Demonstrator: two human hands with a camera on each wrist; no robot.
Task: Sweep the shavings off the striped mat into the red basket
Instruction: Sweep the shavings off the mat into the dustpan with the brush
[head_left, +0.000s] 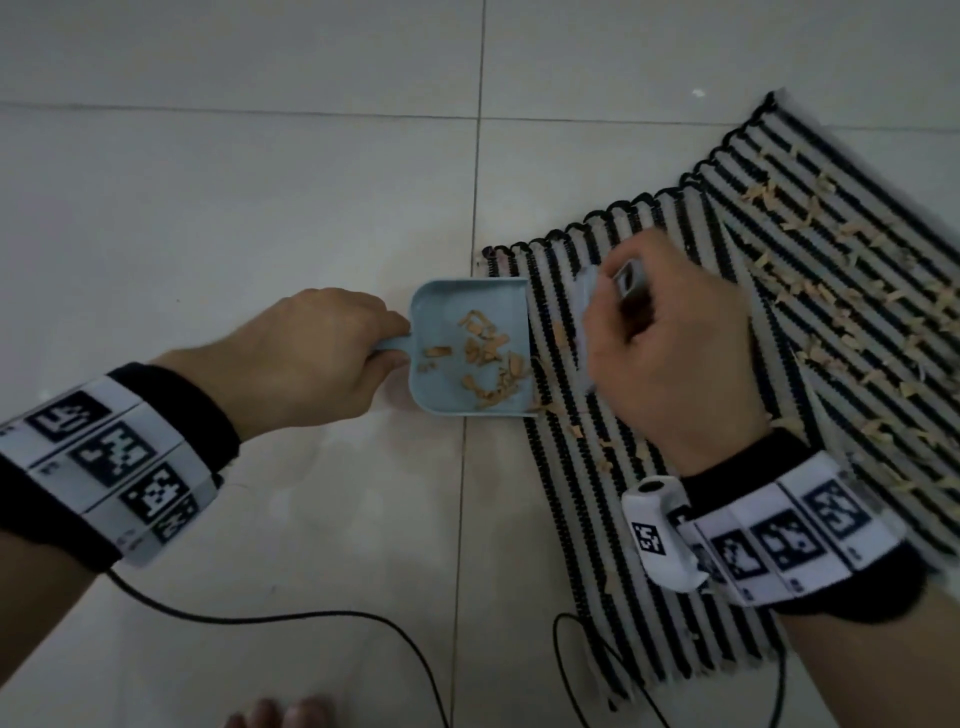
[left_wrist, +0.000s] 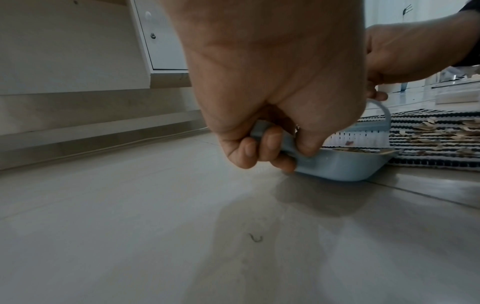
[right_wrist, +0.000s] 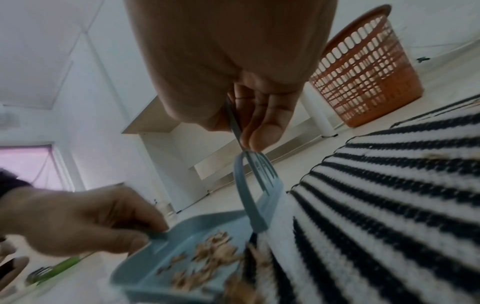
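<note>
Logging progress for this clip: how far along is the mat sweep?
Early. Done: a small pile of shavings sits in the blue dustpan. In hand: the left hand holds the pan at the striped mat's edge while the right hand works the brush. Left: many shavings across the mat; emptying into the red basket.

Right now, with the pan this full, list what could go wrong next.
1. The dustpan already holds loose shavings and its open lip rests on the striped mat; tilting it on lifting could spill them.
2. The red basket stands beyond the mat's far end, so the carry may scatter some.
3. The right hand has only a fingertip grip on the brush, which might slip.
</note>
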